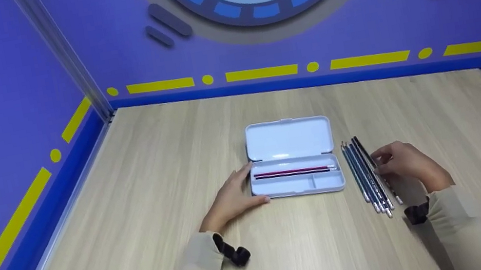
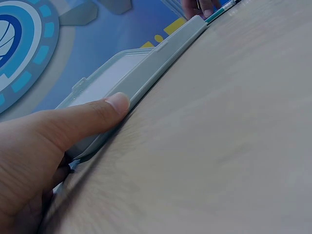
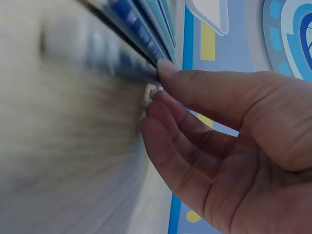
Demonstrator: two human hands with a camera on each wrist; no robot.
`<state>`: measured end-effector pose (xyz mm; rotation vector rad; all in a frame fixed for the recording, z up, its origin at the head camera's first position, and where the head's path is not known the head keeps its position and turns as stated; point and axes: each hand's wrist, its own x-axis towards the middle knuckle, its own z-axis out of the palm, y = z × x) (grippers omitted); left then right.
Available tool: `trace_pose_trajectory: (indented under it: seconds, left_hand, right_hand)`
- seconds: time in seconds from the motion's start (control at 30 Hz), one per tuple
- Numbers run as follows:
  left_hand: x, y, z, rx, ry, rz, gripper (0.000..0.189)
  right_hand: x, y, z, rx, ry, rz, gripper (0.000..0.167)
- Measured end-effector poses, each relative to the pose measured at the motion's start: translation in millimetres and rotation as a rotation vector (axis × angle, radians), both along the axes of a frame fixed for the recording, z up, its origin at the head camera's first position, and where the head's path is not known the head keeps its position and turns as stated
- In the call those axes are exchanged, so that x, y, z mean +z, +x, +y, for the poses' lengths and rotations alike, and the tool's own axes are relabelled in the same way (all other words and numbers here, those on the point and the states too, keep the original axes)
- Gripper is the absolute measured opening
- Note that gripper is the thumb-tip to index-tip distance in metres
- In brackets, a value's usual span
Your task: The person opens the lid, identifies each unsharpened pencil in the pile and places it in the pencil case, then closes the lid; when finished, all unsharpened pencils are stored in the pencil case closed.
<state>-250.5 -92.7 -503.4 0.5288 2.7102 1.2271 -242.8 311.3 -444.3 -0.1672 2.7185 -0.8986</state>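
A pale pencil case (image 1: 282,188) lies open on the table, its lid (image 1: 289,138) tipped back. Two pencils (image 1: 289,172), one of them red, lie in its rear compartment. My left hand (image 1: 231,199) holds the case at its left end, thumb (image 2: 117,103) against the front wall. To the right of the case is a bunch of dark and blue-green pencils (image 1: 362,175). My right hand (image 1: 406,162) pinches the outermost pencil (image 1: 397,196) on the bunch's right side. In the right wrist view that pencil's near end is blurred, with the thumb (image 3: 168,70) on it.
The wooden table (image 1: 137,222) reaches back to a blue-purple wall (image 1: 231,52) with yellow dashes. Another such panel (image 1: 10,121) stands along the left edge. A black strap (image 1: 231,250) is round the left wrist, another strap (image 1: 417,213) round the right.
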Motion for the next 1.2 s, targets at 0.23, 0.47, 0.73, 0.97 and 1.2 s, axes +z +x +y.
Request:
trace_pose_trajectory:
  seconds: [0.23,0.47,0.73,0.97,1.2]
  left_hand:
    - [1.3,0.3,1.1,0.003,-0.016,-0.008,0.098]
    - [2.7,-1.6,2.1,-0.009,-0.012,0.0,0.098]
    - [3.5,-2.1,1.7,-0.01,-0.005,-0.008,0.099]
    - [1.9,-1.4,1.0,0.0,-0.01,0.005,0.099]
    - [0.7,-0.5,1.0,0.006,-0.008,-0.014,0.101]
  right_hand:
    - [-1.8,-0.1,-0.5,-0.025,-0.043,-0.038,0.048]
    - [0.7,-3.2,1.1,-0.02,-0.06,-0.041,0.05]
    - [7.8,-6.2,-0.9,-0.047,-0.095,0.008,0.046]
    - [23.5,-7.1,-11.1,-0.07,-0.146,0.064,0.043]
    - [32.4,-10.7,-24.9,-0.062,-0.194,0.12,0.04]
